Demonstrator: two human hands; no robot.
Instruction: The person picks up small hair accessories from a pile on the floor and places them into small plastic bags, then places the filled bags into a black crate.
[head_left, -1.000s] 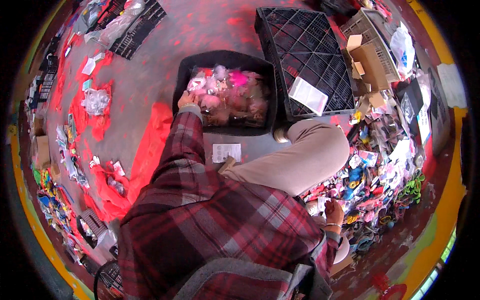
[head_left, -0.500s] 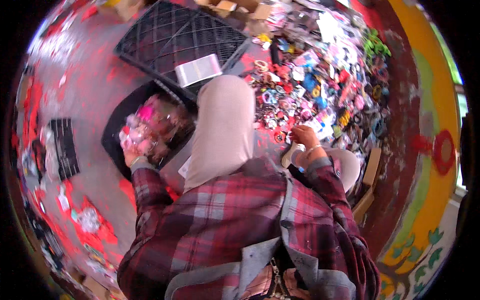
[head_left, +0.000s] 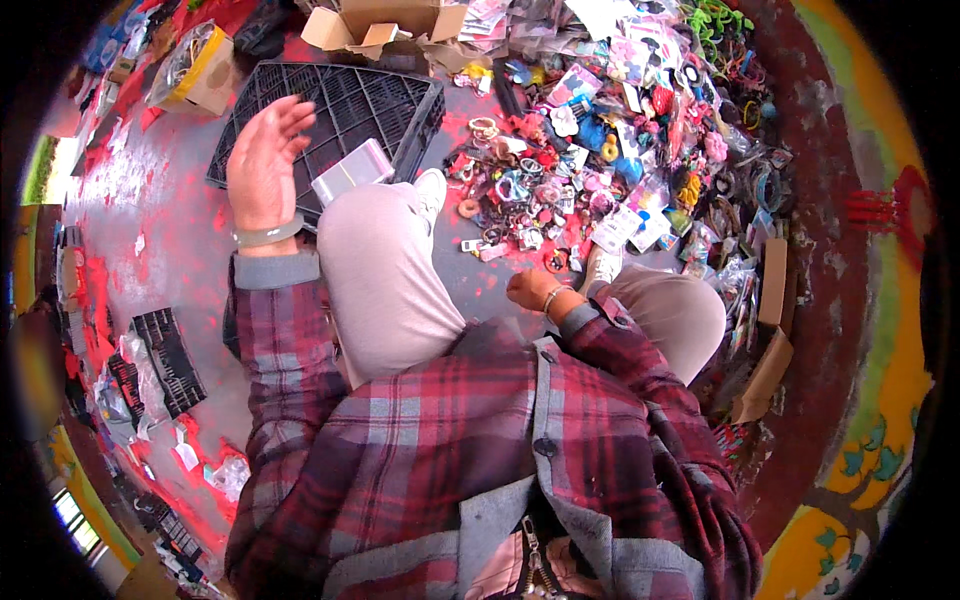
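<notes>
My left hand (head_left: 264, 168) is raised in front of the black plastic crate (head_left: 415, 125), fingers stretched and nothing in them. A bangle circles its wrist. On the crate's near edge lies a flat clear-and-white package (head_left: 352, 172), close to my knee. My right hand (head_left: 530, 288) hovers between my knees with its fingers curled together; whatever they hold, if anything, is hidden. Just beyond it spreads a heap of small accessories (head_left: 520, 185), with hair ties, rings and carded pieces. My left sleeve and leg cover most of the dark bin.
An opened cardboard box (head_left: 385, 28) stands behind the crate, and another carton (head_left: 195, 75) sits at the far left. Cardboard flaps (head_left: 770, 290) edge the heap on the right, beside a painted wall (head_left: 860, 300). A black slatted piece (head_left: 168, 360) lies on the left floor.
My left hand has come out of the bin of pinkish items and risen, empty. The right hand has drawn back leftward from the heap's edge. The whole view has shifted.
</notes>
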